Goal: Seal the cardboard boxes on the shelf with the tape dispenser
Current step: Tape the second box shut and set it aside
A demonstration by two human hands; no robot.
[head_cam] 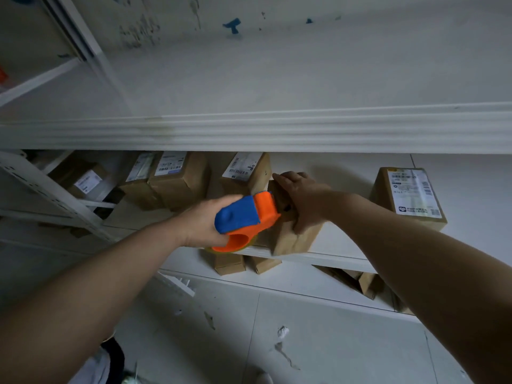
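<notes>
At the far left, a white shelf upright [41, 189] slants across the view, and behind it a labelled carton [83, 181] sits blurred in shadow. Moving right along the shelf [318, 257], a pair of brown parcels [177, 178] with white barcode labels stand close together at the back, and another tall parcel [246, 170] stands just beside them. In front of these, the left hand [205, 220] is clenched around the blue grip of the tape dispenser [246, 217], whose orange front end meets the left top edge of a cardboard box [296, 239]. This box stands at the front edge of the shelf, its near corner right at the lip. The right hand [302, 198] lies palm-down along the top of it, fingers stretched toward the back, pressing rather than gripping. Well apart to the right, a larger labelled box [410, 195] stands alone on the shelf. Below the shelf edge, two small boxes [230, 263] show on a lower level, with more cartons [365, 284] further right. A tiled floor [332, 342] lies beneath.
</notes>
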